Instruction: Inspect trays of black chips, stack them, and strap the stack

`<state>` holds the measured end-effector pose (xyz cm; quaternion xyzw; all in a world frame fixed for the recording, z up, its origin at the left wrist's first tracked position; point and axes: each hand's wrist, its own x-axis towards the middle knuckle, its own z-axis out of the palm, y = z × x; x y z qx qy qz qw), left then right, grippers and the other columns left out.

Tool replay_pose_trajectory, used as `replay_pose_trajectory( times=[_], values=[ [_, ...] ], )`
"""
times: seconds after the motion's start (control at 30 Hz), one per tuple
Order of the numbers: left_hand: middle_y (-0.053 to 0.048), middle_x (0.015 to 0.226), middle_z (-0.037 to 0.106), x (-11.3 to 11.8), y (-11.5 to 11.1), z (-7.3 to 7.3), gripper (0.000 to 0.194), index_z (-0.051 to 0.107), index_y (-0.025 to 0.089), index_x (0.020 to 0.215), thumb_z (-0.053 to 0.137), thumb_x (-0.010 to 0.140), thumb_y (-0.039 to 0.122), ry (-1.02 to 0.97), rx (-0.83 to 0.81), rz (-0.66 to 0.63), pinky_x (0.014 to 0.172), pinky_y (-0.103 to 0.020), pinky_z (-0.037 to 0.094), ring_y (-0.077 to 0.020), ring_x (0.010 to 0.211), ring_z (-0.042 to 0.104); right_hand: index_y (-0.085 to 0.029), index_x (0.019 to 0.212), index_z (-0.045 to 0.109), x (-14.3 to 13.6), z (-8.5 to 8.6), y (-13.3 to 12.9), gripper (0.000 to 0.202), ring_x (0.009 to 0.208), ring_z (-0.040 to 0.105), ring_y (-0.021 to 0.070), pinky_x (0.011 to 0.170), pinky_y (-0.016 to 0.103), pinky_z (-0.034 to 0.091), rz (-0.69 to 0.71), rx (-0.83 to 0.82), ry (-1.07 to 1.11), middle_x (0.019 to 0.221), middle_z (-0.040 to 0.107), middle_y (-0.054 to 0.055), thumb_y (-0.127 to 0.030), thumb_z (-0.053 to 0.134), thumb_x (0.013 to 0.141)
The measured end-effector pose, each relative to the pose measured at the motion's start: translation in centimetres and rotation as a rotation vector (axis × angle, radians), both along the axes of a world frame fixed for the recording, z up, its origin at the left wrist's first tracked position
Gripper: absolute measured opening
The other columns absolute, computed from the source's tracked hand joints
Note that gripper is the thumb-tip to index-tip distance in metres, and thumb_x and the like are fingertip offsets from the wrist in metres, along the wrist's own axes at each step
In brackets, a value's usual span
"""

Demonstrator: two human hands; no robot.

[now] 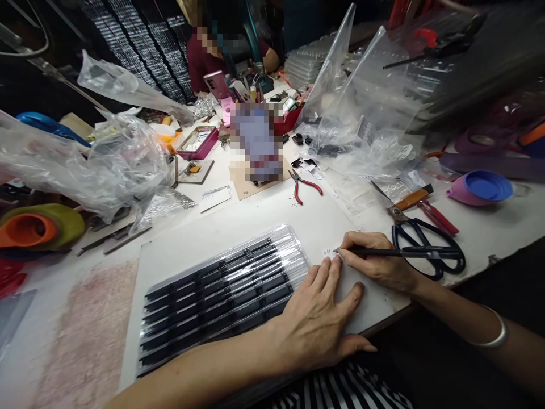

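Note:
My right hand (377, 267) grips a slim black pen (378, 251), its tip touching the white work surface (191, 227) beside small handwritten marks (327, 251). Palm down, my left hand (319, 318) lies flat with its fingers apart, the fingertips just below those marks. To its left is a clear plastic tray (301, 250) holding rows of black strip-like parts (217, 295); my left forearm crosses in front of the tray's near edge and hides part of it.
Dark-handled scissors (440, 241) lie right of my right hand. Red-handled pliers (304, 184) sit beyond the tray, near a phone (259, 136) with a blurred screen. Plastic bags (123, 153) crowd the left; another person's sleeve (202, 59) shows at the back.

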<state>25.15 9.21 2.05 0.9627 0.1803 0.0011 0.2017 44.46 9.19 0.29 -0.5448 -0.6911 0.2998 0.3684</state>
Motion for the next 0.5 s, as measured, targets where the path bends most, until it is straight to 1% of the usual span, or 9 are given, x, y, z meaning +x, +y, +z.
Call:
replay_pose_trajectory(
  times=[0.23,0.37,0.5],
  values=[
    [-0.028,0.145,0.027,0.01,0.06,0.37,0.077,0.035,0.016,0.136,0.037,0.081,0.07,0.022,0.04,-0.006,0.106,-0.053,0.025,-0.0403,0.136,0.023,-0.019,0.068,0.049,0.01,-0.39,0.01,0.018,0.057,0.046,0.0104,0.055,0.024,0.037,0.039,0.011,-0.034,0.061,0.048,-0.003,-0.017,0.049,0.085],
    [-0.029,0.145,0.026,-0.01,0.14,0.54,0.076,0.035,0.016,0.136,0.036,0.081,0.07,0.033,0.048,-0.014,0.106,-0.053,0.024,-0.0408,0.135,0.023,-0.02,0.066,0.047,-0.03,-0.23,0.01,0.019,0.054,0.043,0.0098,0.054,0.024,0.036,0.027,0.04,-0.039,0.058,0.045,-0.004,-0.016,0.048,0.085],
    [-0.029,0.144,0.027,-0.02,0.13,0.53,0.077,0.035,0.016,0.136,0.034,0.081,0.07,0.037,0.048,-0.008,0.106,-0.053,0.023,-0.0401,0.136,0.022,-0.019,0.067,0.047,-0.08,-0.06,0.01,0.019,0.055,0.044,0.0097,0.054,0.023,0.036,0.033,0.032,-0.042,0.059,0.046,-0.004,-0.016,0.047,0.086]
  ],
)
